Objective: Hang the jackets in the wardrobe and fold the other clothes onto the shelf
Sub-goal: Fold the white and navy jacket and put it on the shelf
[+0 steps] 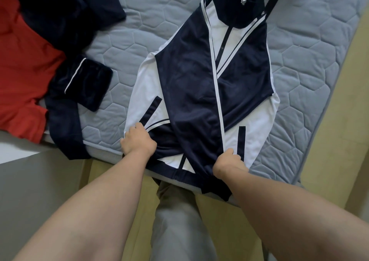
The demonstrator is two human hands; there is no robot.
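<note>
A navy and white zip jacket (201,81) lies flat on the grey quilted mattress (311,65), its sleeves folded across the front and its hem hanging over the near edge. My left hand (137,141) grips the jacket's lower left edge with curled fingers. My right hand (229,161) grips the lower right part near the hem. A red garment (22,65) and a dark navy garment (65,15) lie at the left of the bed.
A navy piece with white piping (83,81) lies beside the red garment, and part of it hangs over the mattress edge. Tan floor (339,141) shows to the right and below. My grey trouser leg (179,220) stands against the bed.
</note>
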